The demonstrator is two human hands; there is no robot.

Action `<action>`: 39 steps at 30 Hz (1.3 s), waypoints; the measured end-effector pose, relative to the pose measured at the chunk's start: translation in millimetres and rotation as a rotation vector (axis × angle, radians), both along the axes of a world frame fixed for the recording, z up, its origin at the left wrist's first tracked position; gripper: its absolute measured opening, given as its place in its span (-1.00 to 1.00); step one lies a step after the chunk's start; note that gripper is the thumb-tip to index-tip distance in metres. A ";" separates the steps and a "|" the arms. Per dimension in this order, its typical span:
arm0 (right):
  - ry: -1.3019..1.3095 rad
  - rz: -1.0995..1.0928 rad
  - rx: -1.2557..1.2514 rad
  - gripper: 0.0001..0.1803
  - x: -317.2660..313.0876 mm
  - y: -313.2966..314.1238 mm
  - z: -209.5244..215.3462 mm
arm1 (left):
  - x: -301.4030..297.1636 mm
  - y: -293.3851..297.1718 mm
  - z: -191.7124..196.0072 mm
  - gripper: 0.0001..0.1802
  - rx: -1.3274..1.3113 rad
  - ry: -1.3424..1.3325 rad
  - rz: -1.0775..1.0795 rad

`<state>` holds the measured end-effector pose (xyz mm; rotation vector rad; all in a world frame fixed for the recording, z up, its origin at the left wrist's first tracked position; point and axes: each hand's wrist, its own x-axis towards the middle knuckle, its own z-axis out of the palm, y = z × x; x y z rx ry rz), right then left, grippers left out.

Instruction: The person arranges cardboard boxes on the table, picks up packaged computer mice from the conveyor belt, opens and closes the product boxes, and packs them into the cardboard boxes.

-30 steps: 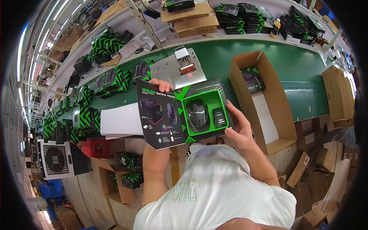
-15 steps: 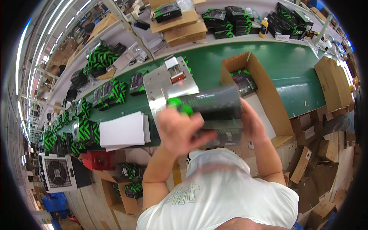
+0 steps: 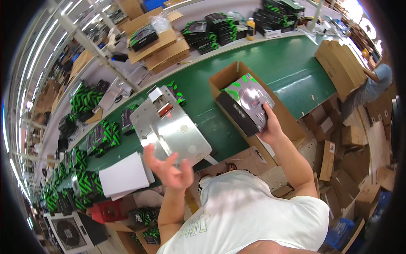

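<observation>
My right hand (image 3: 270,125) grips a closed black and green product box (image 3: 246,103) and holds it tilted over the open cardboard carton (image 3: 226,76) on the green conveyor belt (image 3: 287,63). My left hand (image 3: 168,167) is empty, fingers spread, hovering above the near edge of a shiny metal plate fixture (image 3: 175,135) with a small red and white device (image 3: 163,108) on it.
A stack of white sheets (image 3: 124,175) lies left of the metal plate. Several black and green boxes (image 3: 101,134) line the belt to the left and the far shelf (image 3: 220,25). Cardboard cartons (image 3: 340,67) stand at the right, where another person (image 3: 376,82) works.
The product box, open with a black mouse showing, was shut with both hands. My right hand has carried it right over the carton; my left hand has let go and dropped back.
</observation>
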<state>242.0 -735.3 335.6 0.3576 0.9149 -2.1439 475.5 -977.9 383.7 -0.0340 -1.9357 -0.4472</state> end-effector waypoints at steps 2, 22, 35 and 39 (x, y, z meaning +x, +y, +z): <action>0.023 -0.028 0.117 -0.46 -19.8 8.4 -29.0 | 12.9 -7.3 -9.9 -0.72 0.120 -0.054 0.089; 1.316 0.781 1.489 -0.44 -69.3 -41.4 -16.0 | 47.2 -36.7 -51.5 -0.47 0.346 -0.500 0.259; 0.957 0.227 1.171 -0.24 -117.0 -367.2 -284.1 | 53.9 -43.4 -44.1 -0.20 0.485 -0.601 0.303; 0.901 0.142 0.747 -0.32 -128.7 -389.7 -305.4 | 59.4 -46.7 -46.7 -0.20 0.524 -0.543 0.277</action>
